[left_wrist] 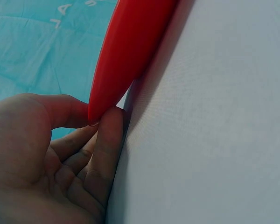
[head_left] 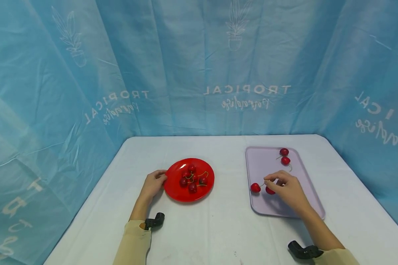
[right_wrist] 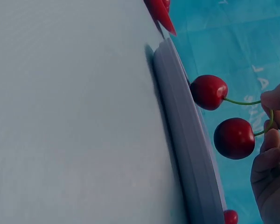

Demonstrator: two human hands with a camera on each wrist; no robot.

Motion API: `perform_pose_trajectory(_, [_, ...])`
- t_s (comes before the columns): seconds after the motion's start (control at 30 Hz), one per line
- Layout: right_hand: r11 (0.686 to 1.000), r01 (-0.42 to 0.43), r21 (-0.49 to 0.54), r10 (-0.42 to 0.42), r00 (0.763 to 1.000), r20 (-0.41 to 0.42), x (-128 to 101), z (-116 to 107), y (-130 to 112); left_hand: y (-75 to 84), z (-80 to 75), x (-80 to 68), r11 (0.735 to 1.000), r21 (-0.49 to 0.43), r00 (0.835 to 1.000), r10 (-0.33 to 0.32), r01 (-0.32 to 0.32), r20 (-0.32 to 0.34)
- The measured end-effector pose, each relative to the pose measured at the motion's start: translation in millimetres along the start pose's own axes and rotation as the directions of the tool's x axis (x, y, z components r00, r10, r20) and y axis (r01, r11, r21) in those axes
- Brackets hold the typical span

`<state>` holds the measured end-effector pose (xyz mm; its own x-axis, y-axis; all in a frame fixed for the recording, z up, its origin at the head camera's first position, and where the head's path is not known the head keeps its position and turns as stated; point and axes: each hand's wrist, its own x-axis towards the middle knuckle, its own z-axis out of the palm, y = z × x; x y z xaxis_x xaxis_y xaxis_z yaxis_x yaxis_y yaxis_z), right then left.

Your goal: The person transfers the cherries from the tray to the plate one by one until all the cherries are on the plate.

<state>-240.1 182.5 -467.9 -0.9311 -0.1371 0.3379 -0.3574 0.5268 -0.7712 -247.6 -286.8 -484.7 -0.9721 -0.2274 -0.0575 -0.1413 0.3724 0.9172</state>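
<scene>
Cherries are sharing the white table (head_left: 219, 228) between 2 dishes: a round red plastic plate (head_left: 175, 191) near the middle and a pale lilac rectangular tray (head_left: 262, 162) to its right. The right hand (head_left: 286, 189) is reaching over the tray's near half, thumb and forefinger pressing together on the thin green stems of a pair of glossy red cherries (head_left: 262, 188); its fingertips (right_wrist: 273, 99) are pinching where the 2 stems meet, and both fruits are hanging just above the tray's rim in the right wrist view, so they are sitting at the tray's left edge, either barely lifted or barely touching it. The remaining fingers of that hand are curling loosely behind the pinch. 2 more red cherries (head_left: 285, 156) are lying at the tray's far end, well apart from the hand. The left hand (head_left: 153, 184) is resting on the table at the plate's left edge, thumb on top of the rim and curled fingers (left_wrist: 107, 140) tucking under it, gripping the rim. On the plate, a small cluster of red cherries with stems (head_left: 192, 176) is lying near its centre. Blue printed cloth (head_left: 199, 66) is hanging behind and beside the table.
</scene>
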Motion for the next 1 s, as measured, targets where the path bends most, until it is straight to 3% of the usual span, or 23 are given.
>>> perform_pose_trajectory(0.3, [1.0, 0.002, 0.006, -0.002, 1.0, -0.001, 6.2, 11.3, -8.4, -4.0, 0.1, 2.9, 0.999, 0.021, 0.999, 0.033, -0.032, -0.011])
perform_pose_trajectory(0.63, [0.998, -0.035, 0.049, 0.034, 0.999, 0.023, 13.4, 20.9, -15.3, -3.7, 0.6, 2.5, 0.999, 0.026, 1.0, 0.026, -0.025, -0.017])
perform_pose_trajectory(1.0, [0.976, -0.146, 0.159, 0.135, 0.988, 0.076, 24.5, 35.6, -26.2, -1.5, 0.4, 1.8, 1.0, 0.006, 1.0, 0.018, -0.018, -0.017])
